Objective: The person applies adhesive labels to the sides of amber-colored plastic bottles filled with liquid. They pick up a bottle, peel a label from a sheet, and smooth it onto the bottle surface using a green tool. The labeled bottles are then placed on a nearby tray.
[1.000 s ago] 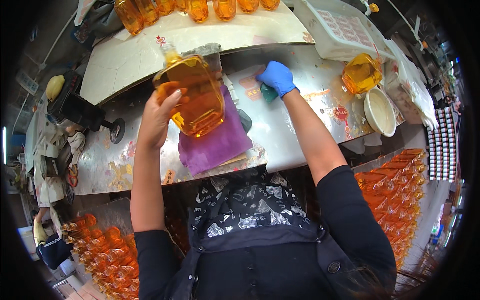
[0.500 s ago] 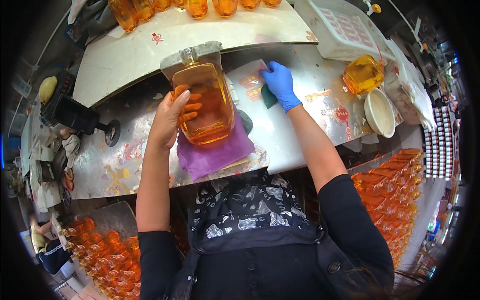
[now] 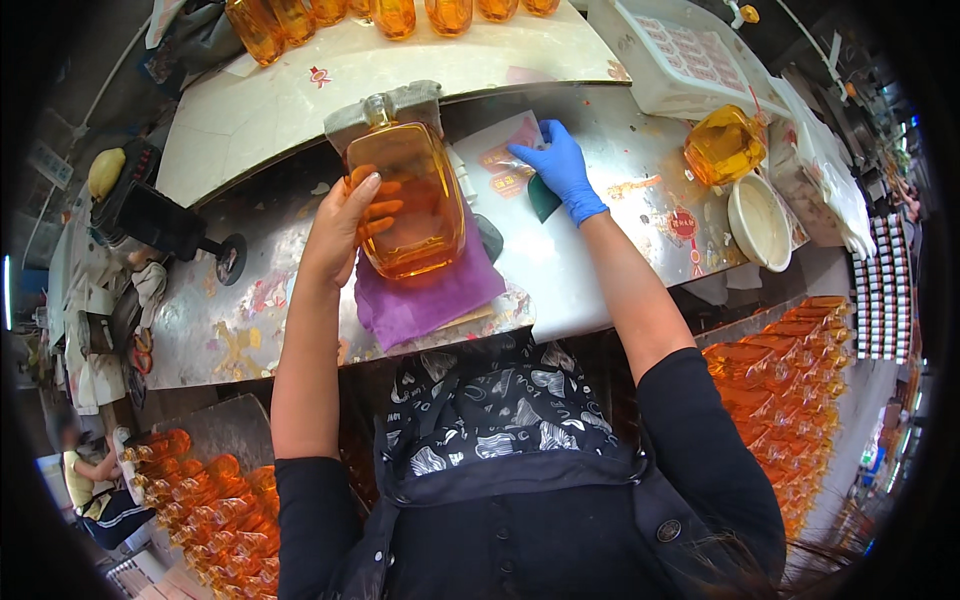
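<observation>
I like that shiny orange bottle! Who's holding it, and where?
The bare left hand grips the amber glass bottle by its left side, fingers behind the glass. The blue-gloved right hand rests on a sticker sheet.

Blue glove on right hand (image 3: pixel 562 168), bare left hand (image 3: pixel 340 225), black short sleeves, black-and-white patterned scarf

Count from up here: two hands, the bare left hand (image 3: pixel 338 225) and blue-gloved right hand (image 3: pixel 562 168), one big amber bottle (image 3: pixel 408 196) held up, one purple cloth (image 3: pixel 425 295), one white bowl (image 3: pixel 758 222), one lone amber bottle (image 3: pixel 724 146) beside it, six more bottles (image 3: pixel 380 14) lined along the back shelf.
</observation>
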Demonstrator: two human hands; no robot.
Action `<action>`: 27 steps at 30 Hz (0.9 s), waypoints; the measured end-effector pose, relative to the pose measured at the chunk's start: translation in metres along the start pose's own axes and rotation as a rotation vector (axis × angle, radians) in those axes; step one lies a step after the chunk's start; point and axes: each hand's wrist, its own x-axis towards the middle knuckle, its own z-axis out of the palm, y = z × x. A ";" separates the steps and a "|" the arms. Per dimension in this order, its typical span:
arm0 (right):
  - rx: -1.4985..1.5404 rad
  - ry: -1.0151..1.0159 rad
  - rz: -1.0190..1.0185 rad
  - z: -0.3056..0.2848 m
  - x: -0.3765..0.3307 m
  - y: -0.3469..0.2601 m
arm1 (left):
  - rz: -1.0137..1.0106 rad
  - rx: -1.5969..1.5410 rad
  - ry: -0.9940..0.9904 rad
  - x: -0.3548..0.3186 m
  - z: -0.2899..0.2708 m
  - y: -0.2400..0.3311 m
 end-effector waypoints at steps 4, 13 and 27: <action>-0.095 -0.061 0.069 -0.007 0.001 -0.015 | 0.004 -0.001 -0.002 -0.002 0.000 0.001; 0.009 0.035 -0.029 -0.013 -0.011 -0.021 | 0.006 0.020 0.000 0.001 -0.001 -0.001; -0.215 0.053 -0.154 -0.014 -0.001 -0.015 | 0.008 0.025 0.014 0.000 0.000 0.000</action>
